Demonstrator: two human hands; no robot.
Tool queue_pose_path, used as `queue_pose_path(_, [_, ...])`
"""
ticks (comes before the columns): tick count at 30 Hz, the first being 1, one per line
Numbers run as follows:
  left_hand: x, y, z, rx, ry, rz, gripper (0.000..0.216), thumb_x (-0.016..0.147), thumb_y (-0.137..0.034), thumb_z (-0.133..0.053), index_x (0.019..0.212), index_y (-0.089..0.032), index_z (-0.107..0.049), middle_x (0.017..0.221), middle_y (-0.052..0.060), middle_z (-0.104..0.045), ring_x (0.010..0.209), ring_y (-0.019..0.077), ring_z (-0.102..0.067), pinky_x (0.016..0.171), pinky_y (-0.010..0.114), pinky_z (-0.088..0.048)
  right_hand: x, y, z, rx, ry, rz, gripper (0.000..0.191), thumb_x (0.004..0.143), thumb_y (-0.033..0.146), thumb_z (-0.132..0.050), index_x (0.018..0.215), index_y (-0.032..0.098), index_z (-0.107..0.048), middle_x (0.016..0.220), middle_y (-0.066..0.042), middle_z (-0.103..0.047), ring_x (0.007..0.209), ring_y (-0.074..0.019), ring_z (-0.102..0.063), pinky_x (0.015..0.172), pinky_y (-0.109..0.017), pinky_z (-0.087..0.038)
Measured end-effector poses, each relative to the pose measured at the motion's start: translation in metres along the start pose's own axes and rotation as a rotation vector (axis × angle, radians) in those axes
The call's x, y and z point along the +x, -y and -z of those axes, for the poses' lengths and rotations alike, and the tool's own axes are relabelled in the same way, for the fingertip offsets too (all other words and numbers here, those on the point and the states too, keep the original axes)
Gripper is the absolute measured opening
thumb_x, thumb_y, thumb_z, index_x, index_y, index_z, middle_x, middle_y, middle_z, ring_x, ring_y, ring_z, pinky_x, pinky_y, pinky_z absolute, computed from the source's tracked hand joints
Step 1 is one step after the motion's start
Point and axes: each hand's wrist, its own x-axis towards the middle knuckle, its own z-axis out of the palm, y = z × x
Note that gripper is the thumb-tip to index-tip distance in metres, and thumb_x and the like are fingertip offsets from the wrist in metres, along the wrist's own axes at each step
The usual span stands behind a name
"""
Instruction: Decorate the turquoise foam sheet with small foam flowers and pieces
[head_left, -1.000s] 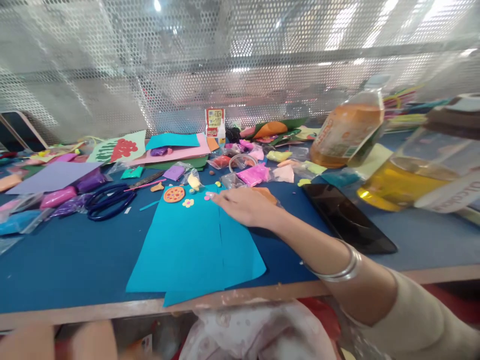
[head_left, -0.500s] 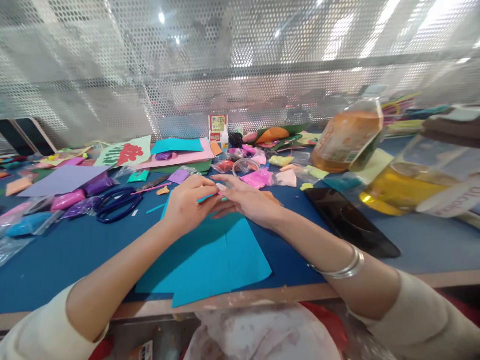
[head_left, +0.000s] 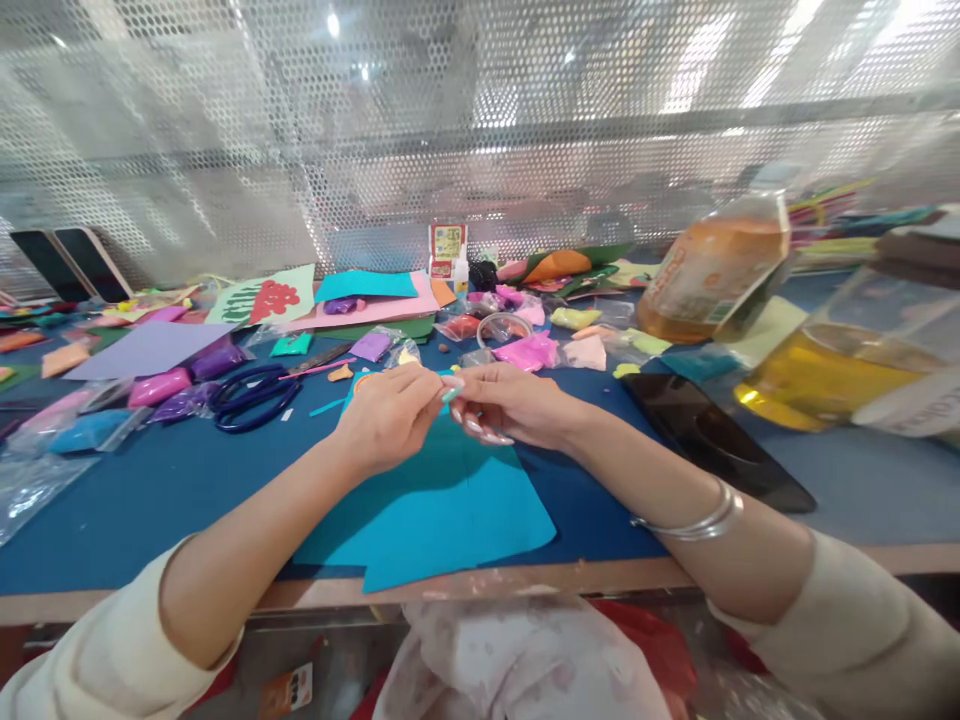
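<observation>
Over a sheet of bright blue paper (head_left: 442, 510), my two hands meet at the fingertips. My left hand (head_left: 394, 415) is closed, its fingers curled under and hidden from view. Thumb and fingers of my right hand (head_left: 510, 405) come together in a pinch against the left fingertips. A small light green spot shows where they touch; whether it is a nail or a bit of material I cannot make out. Just left of my hands lie blue-handled scissors (head_left: 251, 400) and a small orange piece (head_left: 340, 373).
Bags of coloured clay (head_left: 529, 352) lie along the back. At right are a dark phone (head_left: 709, 435), a bottle of orange drink (head_left: 716, 270) and a jar of yellow liquid (head_left: 832, 365). A purple sheet (head_left: 154, 350) lies at left, before a perforated metal screen (head_left: 390, 120).
My right fingers have gone from stretched out to curled in a pinch. My left fingers have closed further. The view has shifted slightly, moving the table items rightward.
</observation>
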Motion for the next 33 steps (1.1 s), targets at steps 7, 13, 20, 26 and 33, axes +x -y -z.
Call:
queue_pose_path(7, [-0.008,0.031,0.002,-0.207,-0.237,0.605,0.025,0.088,-0.031,-0.047,0.08,-0.015,-0.064,0.065,0.001,-0.067,0.055,0.0105,-0.06,0.056,0.02,-0.046,0.015,0.0,0.028,-0.004,-0.693,0.198,0.023,0.074,0.033,-0.06,0.062,0.015,-0.051,0.047,0.005,-0.046,0.038,-0.0052,-0.04,0.036,-0.019,-0.028])
queue_pose_path(13, [-0.008,0.021,-0.002,-0.34,-0.178,0.576,0.017,0.077,-0.033,-0.064,0.08,-0.017,-0.071,0.073,0.002,-0.072,0.063,0.0149,-0.066,0.058,0.023,-0.051,0.009,-0.004,0.017,-0.119,-0.429,0.174,0.033,0.067,0.044,-0.068,0.067,0.014,-0.056,0.053,0.004,-0.052,0.041,-0.006,-0.047,0.038,-0.02,-0.033])
queue_pose_path(20, [-0.005,0.007,-0.006,-0.242,-0.173,0.186,0.019,0.085,-0.031,-0.056,0.084,-0.018,-0.07,0.074,0.003,-0.071,0.065,0.0117,-0.064,0.062,0.021,-0.05,0.008,-0.011,0.001,-0.047,-0.175,0.093,0.039,0.067,0.049,-0.068,0.063,0.013,-0.055,0.053,0.004,-0.053,0.043,-0.0058,-0.049,0.04,-0.019,-0.035])
queue_pose_path(26, [-0.004,0.007,-0.012,-0.178,-0.091,0.168,0.022,0.087,-0.03,-0.052,0.086,-0.016,-0.069,0.077,0.005,-0.071,0.067,0.0133,-0.064,0.061,0.022,-0.049,0.008,-0.011,0.0,0.016,-0.233,0.074,0.036,0.064,0.047,-0.072,0.066,0.013,-0.059,0.055,0.002,-0.056,0.043,-0.0057,-0.049,0.04,-0.019,-0.035])
queue_pose_path(33, [-0.008,0.024,-0.006,-0.249,-0.189,0.499,0.026,0.087,-0.025,-0.048,0.098,-0.014,-0.067,0.082,0.006,-0.072,0.069,0.0146,-0.066,0.063,0.023,-0.051,0.016,-0.009,0.024,-0.062,-0.733,0.213,0.025,0.065,0.031,-0.07,0.054,0.014,-0.055,0.049,0.002,-0.051,0.04,-0.0057,-0.045,0.04,-0.02,-0.036])
